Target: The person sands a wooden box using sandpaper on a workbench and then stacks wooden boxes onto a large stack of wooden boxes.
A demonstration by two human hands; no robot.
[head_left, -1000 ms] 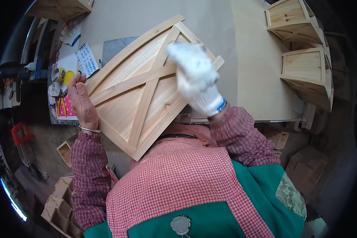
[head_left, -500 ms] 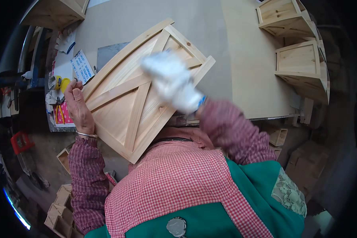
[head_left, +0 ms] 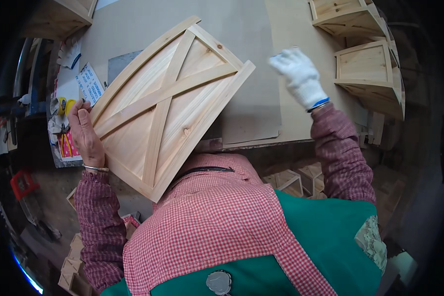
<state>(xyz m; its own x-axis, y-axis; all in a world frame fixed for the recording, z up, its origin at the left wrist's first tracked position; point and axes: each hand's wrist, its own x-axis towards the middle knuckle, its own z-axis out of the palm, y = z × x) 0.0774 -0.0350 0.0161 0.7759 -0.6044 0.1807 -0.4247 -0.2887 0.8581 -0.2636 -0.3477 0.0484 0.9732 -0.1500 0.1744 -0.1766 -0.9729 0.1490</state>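
Note:
A pale wooden crate (head_left: 185, 126) with an X-shaped brace on its upper face lies tilted across the table's near edge, close against my apron. Its left end is in my bare left hand (head_left: 87, 135), with the fingers bent over the rim and the thumb on top. To the right of the crate, apart from it, my right hand (head_left: 298, 74) is raised over the table in a white knitted glove with a blue cuff. Its fingers are curled closed; what they hold, if anything, is too small to make out.
More wooden crates (head_left: 365, 64) stand along the table's right side, and one (head_left: 66, 17) at the far left. Yellow-handled pliers (head_left: 65, 144), a yellow round tin (head_left: 70, 107) and a printed card (head_left: 90, 84) lie left. Crates (head_left: 286, 181) sit below the table.
My right hand has moved off the crate's face, out to the right. The crate and my left hand sit slightly farther left in view, the grip unchanged.

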